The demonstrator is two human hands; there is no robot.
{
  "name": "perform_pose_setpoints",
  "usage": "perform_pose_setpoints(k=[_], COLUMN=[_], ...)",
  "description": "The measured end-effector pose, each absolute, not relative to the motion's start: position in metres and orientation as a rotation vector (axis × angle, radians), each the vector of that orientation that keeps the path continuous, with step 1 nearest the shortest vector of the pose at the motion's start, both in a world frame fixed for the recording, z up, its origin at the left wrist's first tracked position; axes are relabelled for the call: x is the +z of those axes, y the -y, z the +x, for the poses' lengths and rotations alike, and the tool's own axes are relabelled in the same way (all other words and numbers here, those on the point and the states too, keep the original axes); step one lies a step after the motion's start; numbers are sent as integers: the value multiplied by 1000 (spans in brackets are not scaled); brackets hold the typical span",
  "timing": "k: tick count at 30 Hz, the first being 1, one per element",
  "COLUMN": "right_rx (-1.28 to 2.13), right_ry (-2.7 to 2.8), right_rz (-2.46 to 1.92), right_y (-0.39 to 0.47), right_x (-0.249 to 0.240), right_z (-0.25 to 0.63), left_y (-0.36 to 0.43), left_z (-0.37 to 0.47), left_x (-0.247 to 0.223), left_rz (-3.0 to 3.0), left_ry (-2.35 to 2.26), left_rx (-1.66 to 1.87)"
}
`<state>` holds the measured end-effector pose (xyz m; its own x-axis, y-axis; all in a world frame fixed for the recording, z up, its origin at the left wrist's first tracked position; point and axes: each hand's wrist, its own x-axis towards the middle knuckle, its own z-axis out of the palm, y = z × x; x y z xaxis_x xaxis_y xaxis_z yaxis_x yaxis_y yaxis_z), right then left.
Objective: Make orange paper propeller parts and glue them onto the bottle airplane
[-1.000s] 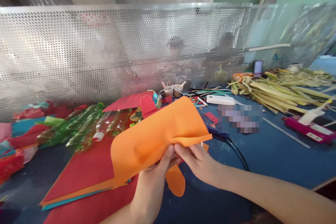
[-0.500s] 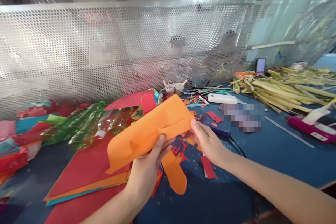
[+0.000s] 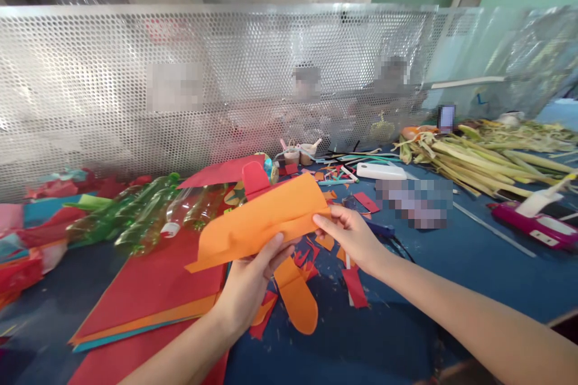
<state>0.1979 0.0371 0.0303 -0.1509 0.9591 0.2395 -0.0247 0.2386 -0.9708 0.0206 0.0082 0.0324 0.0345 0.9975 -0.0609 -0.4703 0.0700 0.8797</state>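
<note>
A curved orange sheet (image 3: 259, 216) is held up over the table, its lower edge folded. My left hand (image 3: 253, 277) grips that lower edge from below, thumb on top. At the sheet's right end, my right hand (image 3: 350, 231) pinches the edge between thumb and fingers. Beneath, an orange piece with a rounded end (image 3: 298, 301) lies on the blue table (image 3: 361, 349), among red and orange scraps. To the left lies a stack of red, orange and teal sheets (image 3: 153, 289).
Green plastic bottles (image 3: 147, 213) lie at the left beside colored scraps. Dried husks (image 3: 478, 162) and a magenta device (image 3: 535, 225) are at the right. Small cups (image 3: 307, 153) stand by a perforated screen (image 3: 253, 72), with people behind it.
The orange sheet has tilted closer to level, its left end rising and its right top corner lowering. My right hand has moved slightly left along its edge.
</note>
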Motion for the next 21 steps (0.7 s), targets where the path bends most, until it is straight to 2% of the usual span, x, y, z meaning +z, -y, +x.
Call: perform_pose_setpoints(k=[21], right_rx=[1006], right_ry=[1471], right_rz=[-1046], right_y=[-33], right_x=[35], right_z=[197], left_y=[-9], left_z=[27], left_x=[31], left_rz=[741], left_ry=[-944], left_rx=[1402])
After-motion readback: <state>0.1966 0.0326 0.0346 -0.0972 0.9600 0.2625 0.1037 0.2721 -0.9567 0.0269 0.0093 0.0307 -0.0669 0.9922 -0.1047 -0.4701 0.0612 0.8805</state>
